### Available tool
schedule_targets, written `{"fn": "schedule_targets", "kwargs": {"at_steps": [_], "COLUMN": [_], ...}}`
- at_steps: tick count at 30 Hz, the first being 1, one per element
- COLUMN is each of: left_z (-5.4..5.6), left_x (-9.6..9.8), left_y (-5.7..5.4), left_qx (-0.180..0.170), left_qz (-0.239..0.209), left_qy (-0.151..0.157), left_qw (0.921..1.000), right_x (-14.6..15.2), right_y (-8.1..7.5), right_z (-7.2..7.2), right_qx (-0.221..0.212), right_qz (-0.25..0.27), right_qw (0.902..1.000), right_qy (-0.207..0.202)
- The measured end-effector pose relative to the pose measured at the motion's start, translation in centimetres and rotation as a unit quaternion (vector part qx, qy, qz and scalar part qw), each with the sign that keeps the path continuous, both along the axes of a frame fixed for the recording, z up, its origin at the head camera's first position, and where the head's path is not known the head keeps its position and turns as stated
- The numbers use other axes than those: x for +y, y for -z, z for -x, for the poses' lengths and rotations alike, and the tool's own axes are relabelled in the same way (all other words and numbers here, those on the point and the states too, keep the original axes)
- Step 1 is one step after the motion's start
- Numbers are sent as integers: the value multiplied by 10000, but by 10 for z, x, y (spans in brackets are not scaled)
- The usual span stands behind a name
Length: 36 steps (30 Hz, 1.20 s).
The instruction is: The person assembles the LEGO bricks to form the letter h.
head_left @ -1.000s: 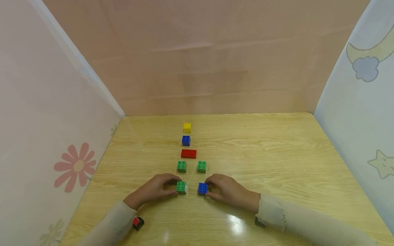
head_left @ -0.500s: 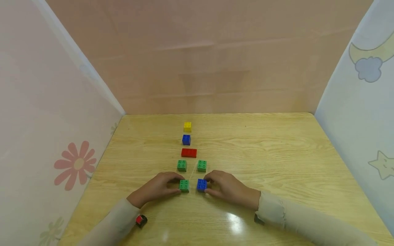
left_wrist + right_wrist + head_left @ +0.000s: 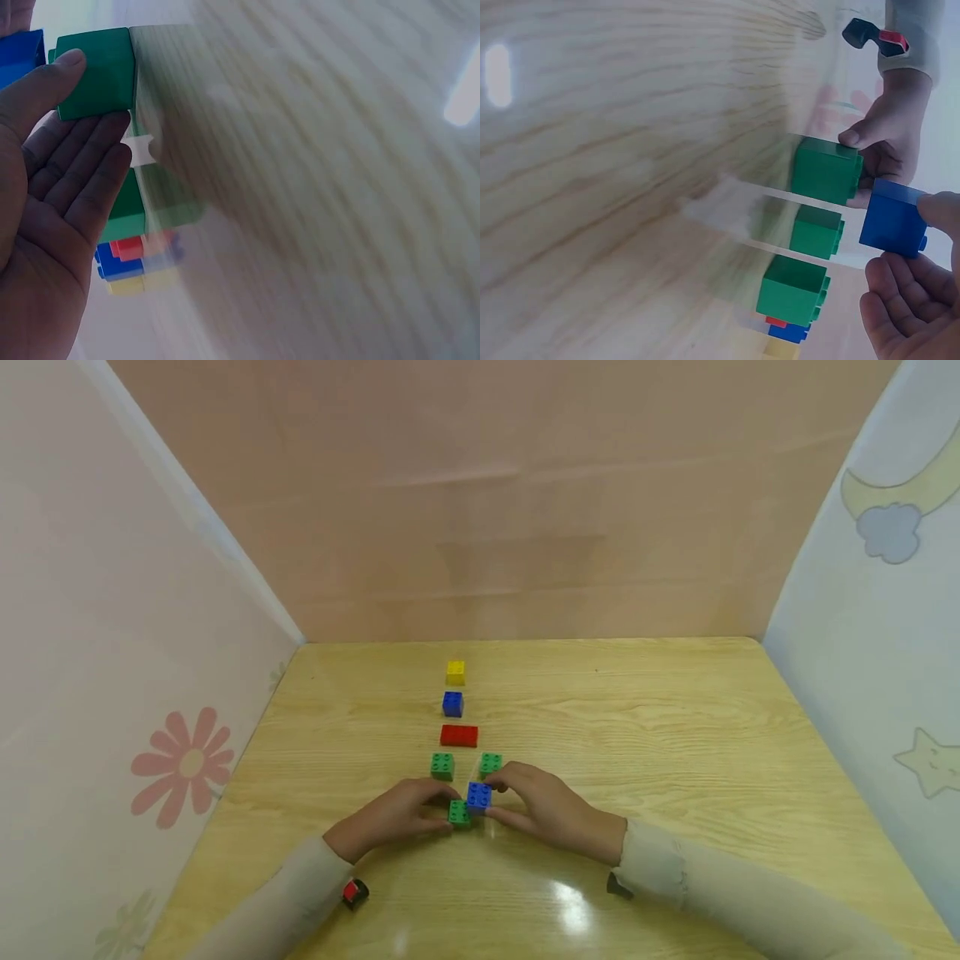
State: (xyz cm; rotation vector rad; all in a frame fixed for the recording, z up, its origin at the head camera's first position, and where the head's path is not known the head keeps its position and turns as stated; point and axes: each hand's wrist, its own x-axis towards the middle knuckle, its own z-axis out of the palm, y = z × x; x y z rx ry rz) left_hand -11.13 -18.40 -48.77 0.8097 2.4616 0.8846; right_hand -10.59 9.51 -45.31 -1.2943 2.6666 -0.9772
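Note:
Between the thumb and fingers of my left hand (image 3: 393, 821) is a green toy building brick (image 3: 458, 815), standing on the table with its studs up. My right hand (image 3: 555, 814) pinches a blue brick (image 3: 479, 798) by its sides. Held higher than the green one, the blue brick overlaps its right edge in the head view. In the right wrist view the blue brick (image 3: 892, 217) is off the table, near the studs of the held green brick (image 3: 823, 172). The left wrist view has the thumb against the green brick's side (image 3: 97, 75).
Just beyond the hands stand two more green bricks, a left one (image 3: 442, 767) and a right one (image 3: 491, 763). Farther back, a red brick (image 3: 459, 736), another blue brick (image 3: 453, 704) and a yellow brick (image 3: 456, 673) form a line. Fabric walls enclose the wooden table (image 3: 637, 718).
Both hands have come together. The left slid its green brick to the right, while the right lifted the blue brick and carried it left, partly over the green one.

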Motion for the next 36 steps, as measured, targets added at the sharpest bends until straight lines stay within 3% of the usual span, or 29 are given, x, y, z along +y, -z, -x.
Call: {"fn": "schedule_targets", "kwargs": {"at_steps": [6,16,36], "left_z": [-2,-3,-5], "left_x": [5,12,18], "left_y": [1,8,3], "left_qx": [-47,395,308], "left_qz": [54,-22,-316], "left_qy": [-101,62,-58], "left_qw": [9999,9992,9990], "right_x": [-6,-16,-15], "right_y": [-4,-3,5], "right_z": [-1,-4,-7], "right_qx": [10,106,54], "right_qz": [197,109,-89], "right_qw": [9998,9998,9999], "right_qy": [28,-141,-111]}}
